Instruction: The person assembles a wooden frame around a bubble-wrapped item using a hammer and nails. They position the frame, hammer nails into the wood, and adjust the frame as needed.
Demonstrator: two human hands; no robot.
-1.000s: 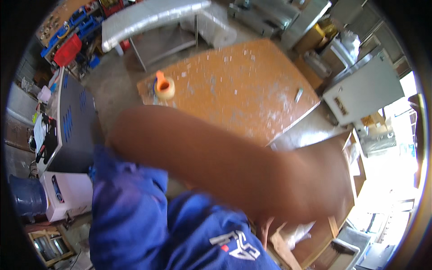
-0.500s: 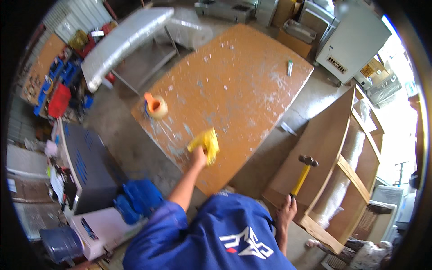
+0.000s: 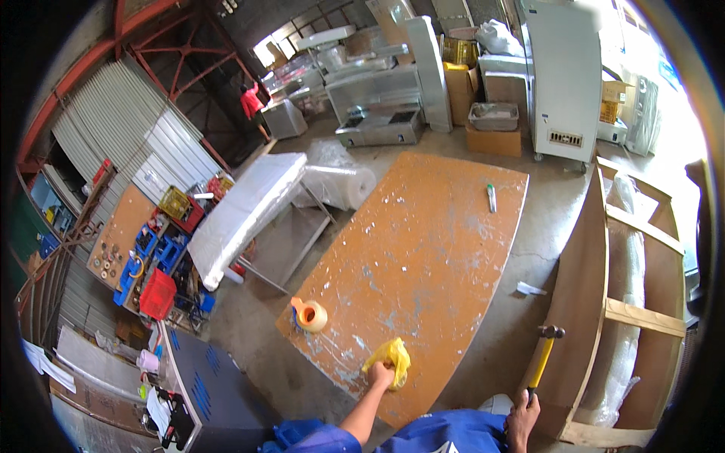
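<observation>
In my left hand (image 3: 382, 374) is a yellow plastic bag (image 3: 397, 359), gripped over the near end of a worn brown board table (image 3: 423, 249). What the bag contains is hidden. My right hand (image 3: 522, 415) is closed round the black grip of a hammer (image 3: 541, 362), which has a yellow handle and a dark metal head pointing up. The hammer is held to the right of the table, beside a wooden crate (image 3: 572, 302). A tape dispenser with a roll of tape (image 3: 310, 315) sits on the table's left edge. Far right on the tabletop lies a green-tipped cutter-like tool (image 3: 492, 198).
The open crate holds a long plastic-wrapped piece (image 3: 625, 302). Left of the table stand a wrapped metal table (image 3: 249, 211) and a dark cabinet (image 3: 219, 385). A white cabinet on casters (image 3: 563, 90) is at the back right. Far off stands a person in red (image 3: 251, 102).
The view has tilted up, showing more of the far workshop, and the scene sits lower. Both hands keep their hold on the bag and the hammer.
</observation>
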